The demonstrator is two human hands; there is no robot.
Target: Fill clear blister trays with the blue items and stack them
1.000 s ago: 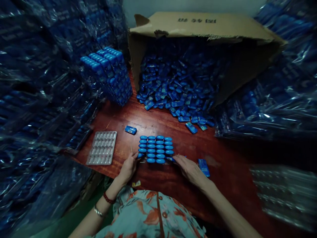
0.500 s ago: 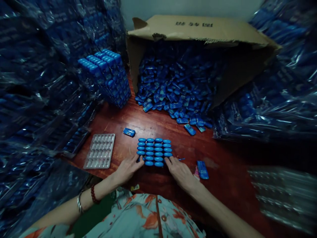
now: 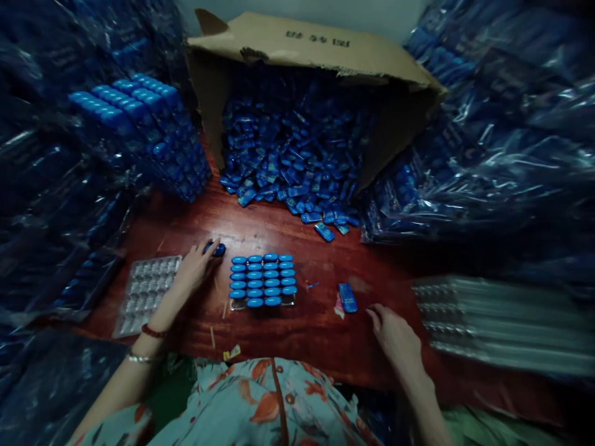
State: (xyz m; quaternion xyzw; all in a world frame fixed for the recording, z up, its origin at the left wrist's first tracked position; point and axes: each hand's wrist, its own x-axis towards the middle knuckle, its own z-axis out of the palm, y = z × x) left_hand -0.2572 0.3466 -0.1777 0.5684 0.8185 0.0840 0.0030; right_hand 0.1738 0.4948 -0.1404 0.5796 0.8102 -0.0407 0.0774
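Observation:
In the head view, my left hand (image 3: pixel 198 260) reaches to the far left of the table, its fingers closed over a small blue plastic case (image 3: pixel 219 249). A clear tray filled with rows of upright blue cases (image 3: pixel 263 279) stands in the middle, both front corner slots bare. My right hand (image 3: pixel 395 334) is to the right, its fingers loosely apart and holding nothing. Just left of its fingertips, without contact, lies another blue case (image 3: pixel 348 297) on a pink scrap.
An open carton (image 3: pixel 320 43) spills loose blue cases at the back. A vacant clear tray (image 3: pixel 146 291) lies left; stacked clear trays (image 3: pixel 502 322) lie right. Tall filled-tray stacks (image 3: pixel 134 118) and plastic-wrapped packs (image 3: pixel 465 167) flank the table (image 3: pixel 288 337).
Both hands have let go of the filled tray. My left hand has moved out to the loose case on the left, my right hand away to the right. The view has shifted right.

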